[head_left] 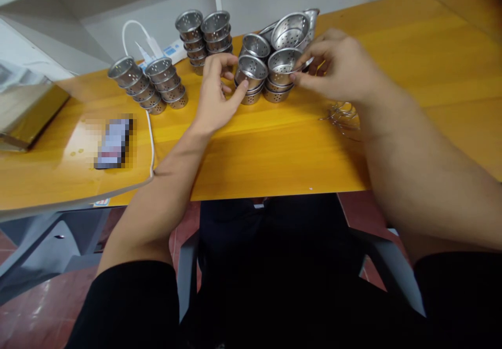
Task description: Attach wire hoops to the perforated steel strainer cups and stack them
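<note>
Several perforated metal cups stand stacked in front of me. My left hand (217,90) is curved at the left side of one short stack, its thumb at the front of the top cup (252,72) and its fingers apart. On the neighbouring stack, my right hand (333,64) closes its thumb and fingertips at the right rim of the top cup (283,67). Behind these stand another small cup (254,46) and a wider perforated bowl (290,31), which leans to one side. Part of the metalware behind is hidden.
More cup stacks stand at the left (137,85) and the back (215,33). A loose tangle of thin metal wire (342,116) lies under my right wrist. A phone (113,142), a white cable (150,140), a power strip (175,51) and a cardboard box (33,108) are farther left.
</note>
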A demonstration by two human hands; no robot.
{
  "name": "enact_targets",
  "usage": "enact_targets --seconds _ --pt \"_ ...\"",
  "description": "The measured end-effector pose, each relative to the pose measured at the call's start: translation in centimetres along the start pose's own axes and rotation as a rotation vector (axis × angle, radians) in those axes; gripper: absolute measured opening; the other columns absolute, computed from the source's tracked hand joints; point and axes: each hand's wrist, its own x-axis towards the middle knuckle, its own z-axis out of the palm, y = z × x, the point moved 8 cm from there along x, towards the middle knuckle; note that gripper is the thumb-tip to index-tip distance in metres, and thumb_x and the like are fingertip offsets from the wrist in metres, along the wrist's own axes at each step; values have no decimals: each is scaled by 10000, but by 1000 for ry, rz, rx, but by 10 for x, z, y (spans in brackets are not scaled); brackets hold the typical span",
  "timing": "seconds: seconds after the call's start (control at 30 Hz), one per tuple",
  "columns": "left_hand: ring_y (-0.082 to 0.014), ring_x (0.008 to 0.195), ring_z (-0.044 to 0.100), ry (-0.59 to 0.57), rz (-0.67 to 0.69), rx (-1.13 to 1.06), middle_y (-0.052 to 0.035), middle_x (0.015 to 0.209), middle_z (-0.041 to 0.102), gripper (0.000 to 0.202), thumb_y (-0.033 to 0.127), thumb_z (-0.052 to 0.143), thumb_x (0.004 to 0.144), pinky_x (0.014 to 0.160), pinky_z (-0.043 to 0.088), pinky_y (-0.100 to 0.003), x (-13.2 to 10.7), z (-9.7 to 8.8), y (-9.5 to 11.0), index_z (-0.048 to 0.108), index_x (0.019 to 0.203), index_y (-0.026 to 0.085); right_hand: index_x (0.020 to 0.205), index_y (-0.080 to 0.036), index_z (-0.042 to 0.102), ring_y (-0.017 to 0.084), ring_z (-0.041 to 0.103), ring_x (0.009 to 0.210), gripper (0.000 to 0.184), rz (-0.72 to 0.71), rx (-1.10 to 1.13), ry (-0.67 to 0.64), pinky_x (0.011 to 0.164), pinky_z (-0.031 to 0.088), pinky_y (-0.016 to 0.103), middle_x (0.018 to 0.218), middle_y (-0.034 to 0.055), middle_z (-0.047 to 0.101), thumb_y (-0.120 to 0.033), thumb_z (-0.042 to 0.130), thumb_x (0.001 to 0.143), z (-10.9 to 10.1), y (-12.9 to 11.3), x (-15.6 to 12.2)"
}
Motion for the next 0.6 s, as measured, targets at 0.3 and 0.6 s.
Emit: enact_targets --seconds 0.3,0.6 --pt "-323 1163 817 -16 -55 -58 -109 1457 729 485 711 992 1123 891 765 -461 1 2 -8 722 1374 394 1368 -310 925 321 827 1036 279 83 -70 -13 1172 720 564 1484 141 758 -330 969 1094 -1 -2 -2" --pt "-264 1070 863 -193 -145 -184 -66 1147 822 320 482 991 1180 1029 758 -441 -8 22 -16 753 1186 268 1410 -275 929 312 804 1004 308 132 -99 -16 1136 713 535 1480 161 759 -350 955 1112 -2 0 -1"
